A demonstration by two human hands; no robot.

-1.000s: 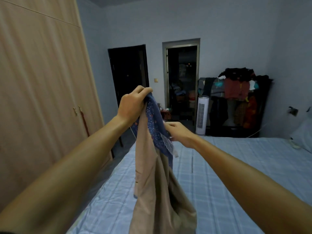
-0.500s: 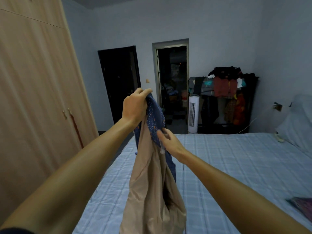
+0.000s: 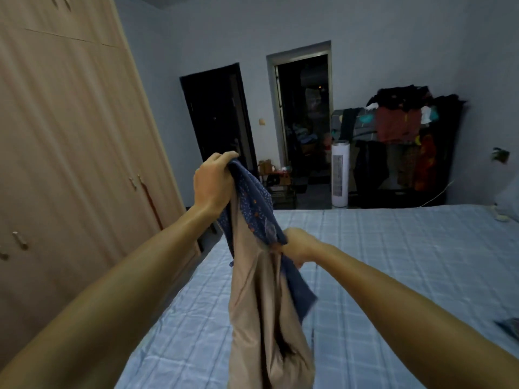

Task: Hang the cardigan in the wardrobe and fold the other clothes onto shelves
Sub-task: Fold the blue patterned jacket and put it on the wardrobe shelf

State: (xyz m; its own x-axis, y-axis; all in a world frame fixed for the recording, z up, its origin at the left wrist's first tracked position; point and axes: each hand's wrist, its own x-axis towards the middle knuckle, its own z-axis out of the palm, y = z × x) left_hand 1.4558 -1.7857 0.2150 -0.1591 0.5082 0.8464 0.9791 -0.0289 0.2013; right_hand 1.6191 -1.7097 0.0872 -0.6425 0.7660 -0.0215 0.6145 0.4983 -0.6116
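Fingers of the right hand (image 3: 299, 245) sink unseen into the garment (image 3: 252, 304), whose hem the bottom edge cuts off.

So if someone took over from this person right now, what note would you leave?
Left hand grips the top of the blue patterned garment, beige inside, held up over the bed.
Right hand grips it lower down.
Wardrobe doors closed.
Done: nothing visibly hung or shelved.
To do: sort this piece, open the wardrobe, put it away; another dark cloth lies at the bed's right edge.

blue patterned garment (image 3: 254, 203), beige lining, hangs bunched from left hand (image 3: 213, 182); right hand (image 3: 299, 245) grips it lower
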